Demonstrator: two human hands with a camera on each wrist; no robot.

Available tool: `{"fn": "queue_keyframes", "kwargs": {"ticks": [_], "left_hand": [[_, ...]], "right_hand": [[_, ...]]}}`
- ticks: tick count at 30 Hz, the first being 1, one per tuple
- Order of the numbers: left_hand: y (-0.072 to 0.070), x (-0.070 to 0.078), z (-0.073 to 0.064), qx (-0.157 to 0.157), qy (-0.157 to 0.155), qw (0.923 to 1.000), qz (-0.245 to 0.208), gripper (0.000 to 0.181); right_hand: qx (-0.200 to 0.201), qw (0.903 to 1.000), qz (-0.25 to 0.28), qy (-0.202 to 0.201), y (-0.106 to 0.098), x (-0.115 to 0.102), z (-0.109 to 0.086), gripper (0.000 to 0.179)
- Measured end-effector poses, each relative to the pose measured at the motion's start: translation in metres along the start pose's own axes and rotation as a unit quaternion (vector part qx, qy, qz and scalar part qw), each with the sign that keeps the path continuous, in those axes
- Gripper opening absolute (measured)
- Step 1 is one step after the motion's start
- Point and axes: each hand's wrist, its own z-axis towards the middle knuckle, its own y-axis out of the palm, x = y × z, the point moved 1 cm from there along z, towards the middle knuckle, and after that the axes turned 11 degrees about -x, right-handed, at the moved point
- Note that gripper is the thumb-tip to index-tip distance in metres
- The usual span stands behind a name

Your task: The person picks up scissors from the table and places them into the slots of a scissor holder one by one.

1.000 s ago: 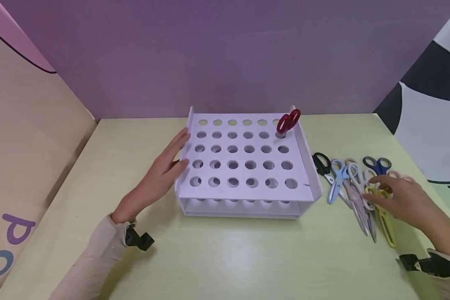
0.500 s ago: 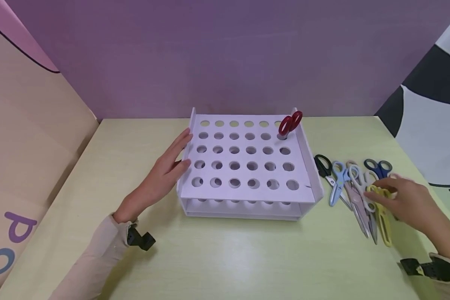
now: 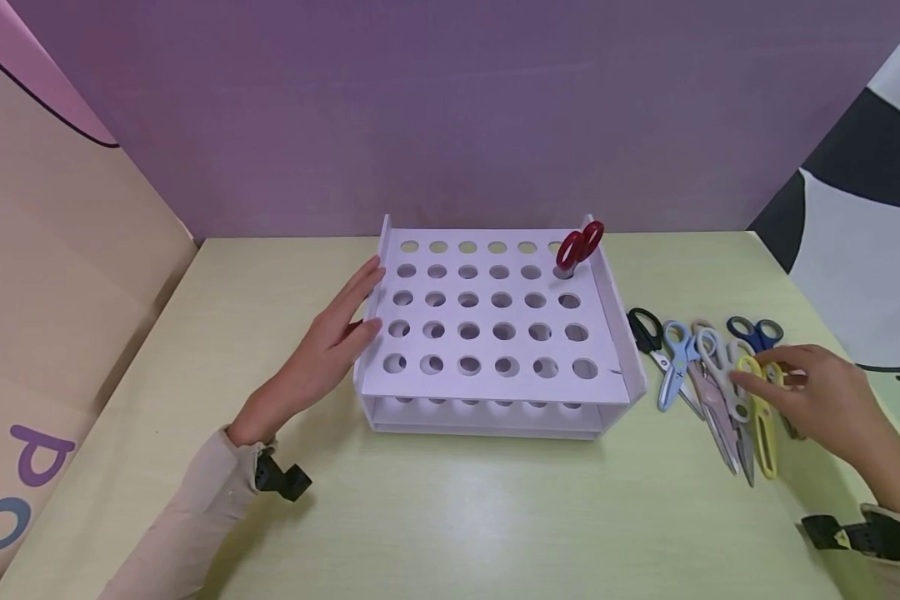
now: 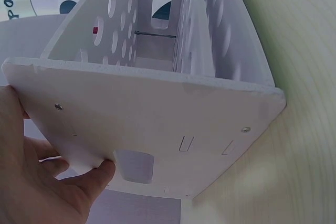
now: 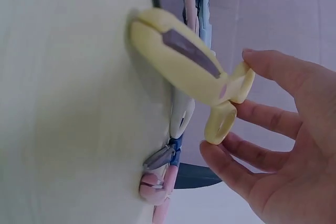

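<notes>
Two screws [image 4: 245,129]: left wrist view only | left hand [image 3: 307,358] spread, touching rack [image 3: 487,386] | right hand [image 3: 825,398] pinches yellow scissors [image 5: 178,73]

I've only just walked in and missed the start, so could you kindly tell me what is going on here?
A person's right hand holds yellow scissors by the handles, next to other scissors lying on the table to the right of a white rack. The left hand rests against the rack's left side. Red scissors stand handles up in a hole near the rack's back right corner.
</notes>
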Motion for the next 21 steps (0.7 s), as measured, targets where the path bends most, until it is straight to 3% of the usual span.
{"fn": "queue_keyframes", "kwargs": {"ticks": [8, 21], "left_hand": [[0.0, 0.0, 0.0, -0.001, -0.001, 1.0, 0.0, 0.057], [0.0, -0.001, 0.0, -0.001, -0.003, 1.0, 0.0, 0.058]], "right_hand": [[-0.015, 0.9998, 0.009, 0.009, -0.004, -0.006, -0.003, 0.056], [0.031, 0.9995, -0.006, -0.001, -0.019, -0.026, -0.011, 0.053]]}}
